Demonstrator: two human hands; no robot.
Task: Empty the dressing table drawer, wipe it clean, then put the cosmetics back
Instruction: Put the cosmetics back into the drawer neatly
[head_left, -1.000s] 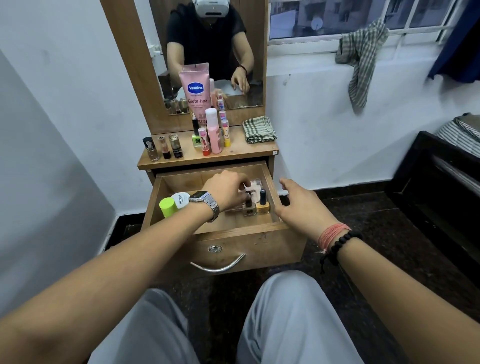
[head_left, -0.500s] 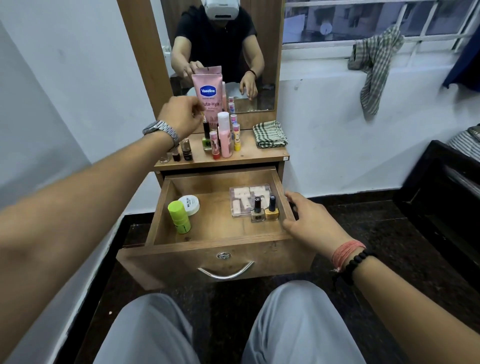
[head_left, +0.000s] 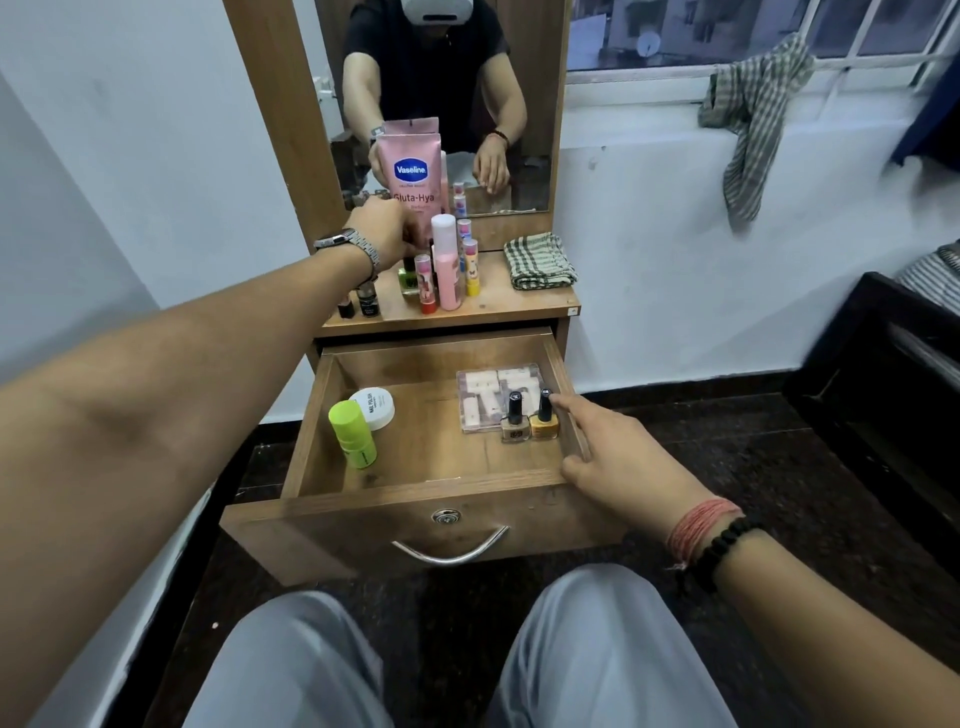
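Note:
The wooden drawer (head_left: 441, 501) stands pulled out. Inside lie a lime-green tube (head_left: 353, 431), a white round jar (head_left: 375, 408), a clear case of white pieces (head_left: 493, 387), a beige nail polish (head_left: 515, 423) and a yellow nail polish (head_left: 544, 421). My right hand (head_left: 618, 457) rests at the drawer's right wall, its index finger stretched to the yellow polish's black cap. My left hand (head_left: 387, 231) reaches over the tabletop (head_left: 514, 304), low among the bottles beside the pink Vaseline tube (head_left: 410, 166); its fingers are hidden. A folded checked cloth (head_left: 540, 260) lies at the tabletop's right.
A pink bottle (head_left: 447, 265), lip balms and small dark bottles (head_left: 363, 304) crowd the tabletop's left and middle. A mirror (head_left: 441, 104) rises behind. Another checked cloth (head_left: 753, 119) hangs from the window sill. Dark furniture (head_left: 883, 374) stands at the right, a wall close on the left.
My left hand left the drawer, rose to the tabletop, and now sits lower among the bottles. My right index finger has stretched toward the yellow polish.

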